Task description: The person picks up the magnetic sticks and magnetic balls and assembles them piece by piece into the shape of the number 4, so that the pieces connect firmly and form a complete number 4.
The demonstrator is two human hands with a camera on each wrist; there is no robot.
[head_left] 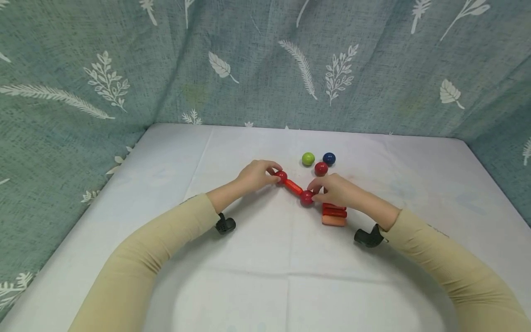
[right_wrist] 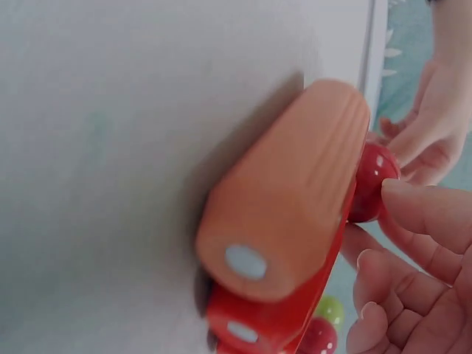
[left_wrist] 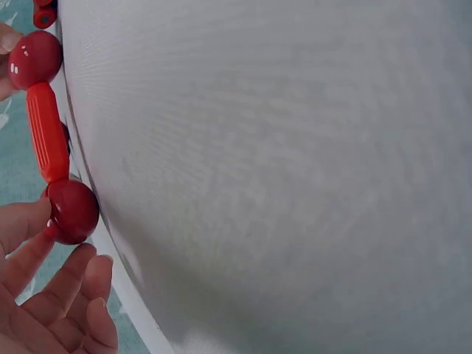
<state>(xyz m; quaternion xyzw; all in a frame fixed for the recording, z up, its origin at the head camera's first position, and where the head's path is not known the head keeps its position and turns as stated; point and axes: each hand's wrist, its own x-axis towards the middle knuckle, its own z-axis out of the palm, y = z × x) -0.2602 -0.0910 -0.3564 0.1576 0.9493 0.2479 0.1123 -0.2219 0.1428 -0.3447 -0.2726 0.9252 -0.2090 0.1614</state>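
Note:
A red-orange ribbed rod (head_left: 293, 186) joins two glossy red balls, making a short dumbbell shape that slants across the tabletop. My left hand (head_left: 255, 174) pinches the far-left ball (head_left: 280, 176) between thumb and fingers; the left wrist view shows the thumb and forefinger on that same ball (left_wrist: 74, 212). At the other end, my right hand (head_left: 338, 190) holds the nearer ball (head_left: 307, 198) by fingertips and thumb. In the right wrist view this ball (right_wrist: 372, 183) is partly hidden behind rods.
Beside the right hand lies a row of rods: an orange one (head_left: 333, 221) in front, red ones (head_left: 334, 213) behind. Farther back sit a green ball (head_left: 308, 159), a dark blue ball (head_left: 329, 159) and a loose red ball (head_left: 321, 168). A patterned curtain (head_left: 257, 60) hangs behind the white-covered table (head_left: 249, 299).

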